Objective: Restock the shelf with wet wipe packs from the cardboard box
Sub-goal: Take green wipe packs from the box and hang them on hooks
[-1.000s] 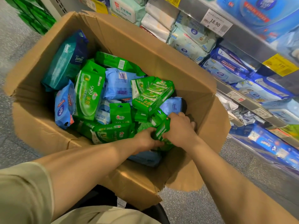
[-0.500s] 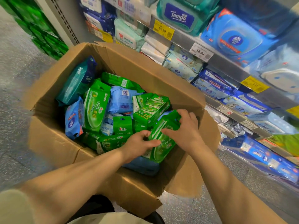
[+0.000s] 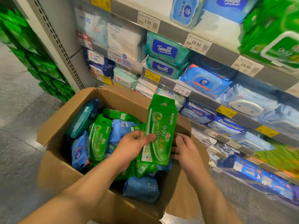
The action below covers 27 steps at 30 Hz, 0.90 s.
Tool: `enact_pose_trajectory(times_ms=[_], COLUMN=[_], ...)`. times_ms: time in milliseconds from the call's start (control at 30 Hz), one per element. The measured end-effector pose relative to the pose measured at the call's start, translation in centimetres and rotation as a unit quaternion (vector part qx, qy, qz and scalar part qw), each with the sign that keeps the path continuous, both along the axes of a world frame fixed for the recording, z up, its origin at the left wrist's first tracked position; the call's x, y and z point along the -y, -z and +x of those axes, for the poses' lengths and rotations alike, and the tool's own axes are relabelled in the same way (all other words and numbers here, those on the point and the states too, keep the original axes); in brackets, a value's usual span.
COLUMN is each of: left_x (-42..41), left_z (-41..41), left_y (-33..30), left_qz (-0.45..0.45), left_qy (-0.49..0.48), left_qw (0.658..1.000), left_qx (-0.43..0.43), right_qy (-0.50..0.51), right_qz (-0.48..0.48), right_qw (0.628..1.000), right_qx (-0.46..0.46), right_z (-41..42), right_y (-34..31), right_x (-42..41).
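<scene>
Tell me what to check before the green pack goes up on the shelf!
1. Left hand holds the green pack: ok, thumb pressed on its front.
2. Right hand helps hold it: cannot tell, its fingers sit at the pack's right edge.
3. Pack lifted clear of the cardboard box: ok, it stands upright above the other packs.
4. Matching green packs on the shelf: ok, big green shelf packs sit at upper right.
5. Free space beside them: cannot tell, that corner is blurred.
6. Box has more packs left: ok.
</scene>
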<state>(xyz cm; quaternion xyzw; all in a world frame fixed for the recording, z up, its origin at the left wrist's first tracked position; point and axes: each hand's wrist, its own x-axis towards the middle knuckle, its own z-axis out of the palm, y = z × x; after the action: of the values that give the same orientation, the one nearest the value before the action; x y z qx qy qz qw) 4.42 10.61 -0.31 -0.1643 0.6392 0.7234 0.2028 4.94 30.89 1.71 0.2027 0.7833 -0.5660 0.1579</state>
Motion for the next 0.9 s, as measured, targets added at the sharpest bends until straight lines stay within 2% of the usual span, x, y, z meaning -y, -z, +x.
enact_pose_trajectory(times_ms=[367,467,633,900], left_x=[1.2,0.8,-0.7,-3.9], left_z=[-1.6,-2.0,-2.8,-4.1], left_y=[-8.6,-10.5,-13.7,-18.1], left_qz=[0.061,0.079,0.05,0.049], left_qy=[0.039,0.058,0.104,0.225], left_qw=[0.997,0.995,0.992,0.966], left_qx=[-0.032,-0.037,-0.05,-0.117], right_qy=[-0.035,-0.052,-0.032,0.022], right_qz=[-0.126,-0.133,-0.125,-0.132], right_qw=[0.991,0.988,0.983,0.973], right_qx=[-0.033,-0.066,-0.13,-0.187], right_z=[0.4,0.7,0.7,0.3], right_y=[-7.7,-9.1,-11.1,-14.9], right_x=[1.0,0.6,-0.7,-3.9])
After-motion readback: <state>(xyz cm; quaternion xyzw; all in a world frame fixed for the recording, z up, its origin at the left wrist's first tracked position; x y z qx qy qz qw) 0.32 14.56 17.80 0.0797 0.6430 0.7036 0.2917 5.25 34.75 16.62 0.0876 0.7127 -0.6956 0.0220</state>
